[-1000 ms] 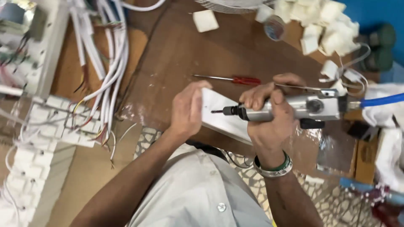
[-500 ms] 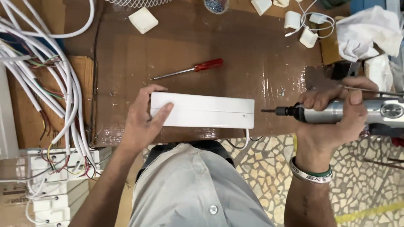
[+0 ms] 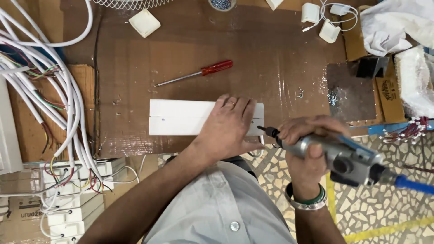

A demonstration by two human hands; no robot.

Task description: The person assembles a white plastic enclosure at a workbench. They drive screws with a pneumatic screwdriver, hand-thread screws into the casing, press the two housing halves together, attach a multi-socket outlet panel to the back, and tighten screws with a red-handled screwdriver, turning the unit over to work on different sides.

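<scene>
A long white rectangular box lies flat on the cardboard-covered bench. My left hand presses palm-down on the box's right part, fingers spread. My right hand grips a grey pneumatic screwdriver with a blue air hose. Its black tip points at the right end of the box, just beside my left thumb. A metal bangle and a green band sit on my right wrist.
A red-handled screwdriver lies behind the box. White cables with coloured wire ends and stacked white boxes fill the left side. Small white plastic caps, loose screws and white bags sit at the back and right.
My left hand has shifted from the box's left end to its right part. The powered screwdriver has come left and its tip now meets the box's right end.
</scene>
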